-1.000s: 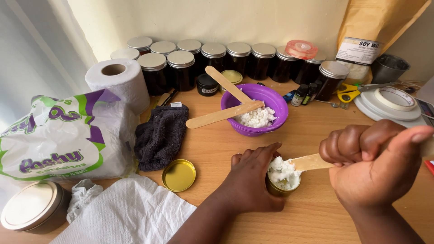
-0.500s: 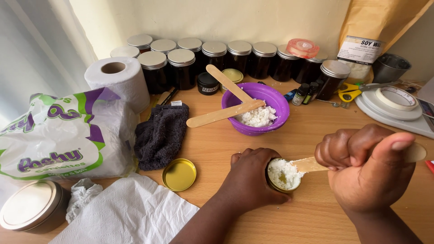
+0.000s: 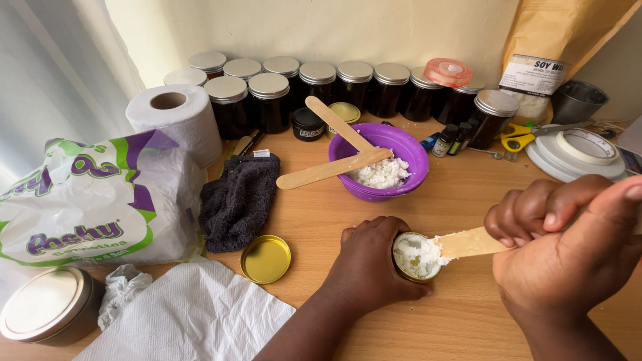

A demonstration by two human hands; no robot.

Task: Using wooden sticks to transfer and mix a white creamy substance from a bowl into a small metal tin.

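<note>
At the back right we see a tan paper bag with a white rectangular label [image 3: 543,75]; at left lies a white plastic pack printed green and purple [image 3: 93,200]. Our left hand [image 3: 368,264] wraps around a small gold round tin of white flakes [image 3: 416,257] on the wooden table [image 3: 314,214]. Our right hand [image 3: 568,251] is closed on a flat wooden stick [image 3: 468,243] touching the flakes. A purple bowl [image 3: 381,160] sits just behind.

Both forearms enter from the lower edge and are bare; no sleeve or cuff is visible. The left hand [image 3: 368,257] and the right hand [image 3: 568,247] carry no glove, ring, watch or bracelet. Fingernails are short and unpainted.
</note>
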